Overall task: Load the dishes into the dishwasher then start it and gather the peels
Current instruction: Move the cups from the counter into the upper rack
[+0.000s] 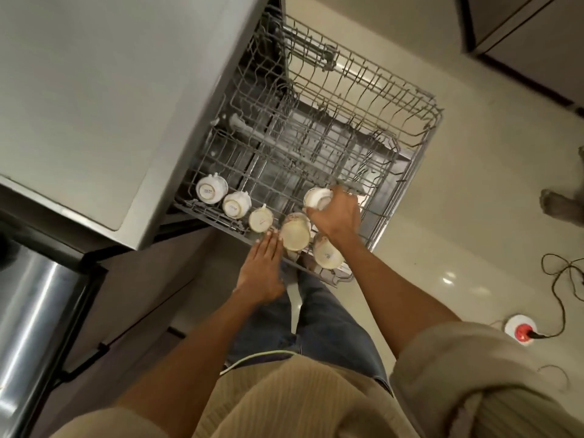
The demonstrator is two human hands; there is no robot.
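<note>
Pale glossy floor tiles (pixel 410 248) run under the pulled-out upper rack (pixel 331 128) of the dishwasher, which I use as my landmark. Over the rack's far-left side hangs the grey countertop (pixel 79 90).

Along the rack's near edge sit 5 upturned cups. At its left corner is the first cup (pixel 211 191), base up with a printed mark; just beside it the second cup (pixel 236 205), then the third cup (pixel 261 219), then a taller mug (pixel 295 233), and at the near right corner the last cup (pixel 327 255).

My right hand (pixel 336 213) reaches over the rack's near-right part, fingers curled round a white cup (pixel 317 197), which it holds upside down just above the wires, behind the mug. My left hand (pixel 262 270) hovers at the rack's near rim, fingers straight and pressed together, fingertips touching or almost touching the mug's side; I cannot tell which.

Below the rack I see my jeans (pixel 319 327) and beige shirt (pixel 300 399). Right of the rack, well apart on the floor, a black cord (pixel 562 305) runs into a white and red plug socket (pixel 521 328). Left of the rack, below the countertop, stands a shiny steel appliance (pixel 34 311).
</note>
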